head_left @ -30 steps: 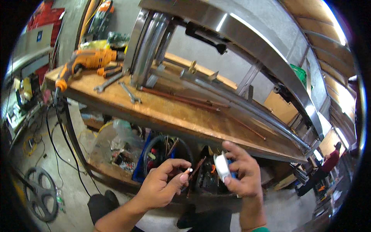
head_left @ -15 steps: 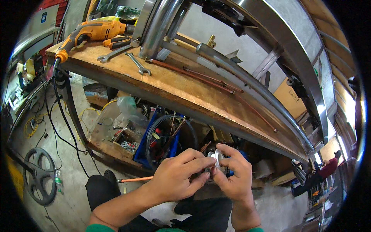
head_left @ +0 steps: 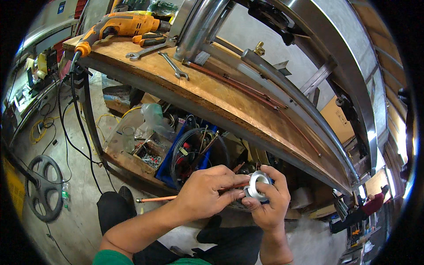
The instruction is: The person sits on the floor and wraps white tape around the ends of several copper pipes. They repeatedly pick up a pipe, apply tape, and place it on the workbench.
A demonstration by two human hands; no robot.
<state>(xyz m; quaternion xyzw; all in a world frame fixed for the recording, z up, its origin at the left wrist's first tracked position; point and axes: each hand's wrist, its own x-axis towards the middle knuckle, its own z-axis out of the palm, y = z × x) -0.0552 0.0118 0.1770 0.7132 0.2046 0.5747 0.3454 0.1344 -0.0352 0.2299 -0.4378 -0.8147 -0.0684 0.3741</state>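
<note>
My right hand (head_left: 270,201) is closed around a small white spool (head_left: 261,180), which looks like a roll of thread seal tape. Its round hole faces up toward me, and my fingers curl over its rim. My left hand (head_left: 211,187) is closed too, fingertips pressed together right beside the spool. A thin copper tube (head_left: 157,199) passes behind my left wrist; its fitted end sticks out to the left. The stretch of tube within my left hand is mostly hidden by the fingers. Whether any tape lies on the tube cannot be made out.
Ahead stands a wooden-topped workbench (head_left: 212,108) with an orange drill (head_left: 123,25), two wrenches (head_left: 174,65), copper tubes (head_left: 247,90) and a curved metal frame (head_left: 289,95). Below it sits a blue crate (head_left: 165,170) with coiled hose. A person (head_left: 364,210) is far right.
The white spool has turned so that its hole now faces me. My left fingers have shifted slightly at its edge. The bench appears a little farther right in view.
</note>
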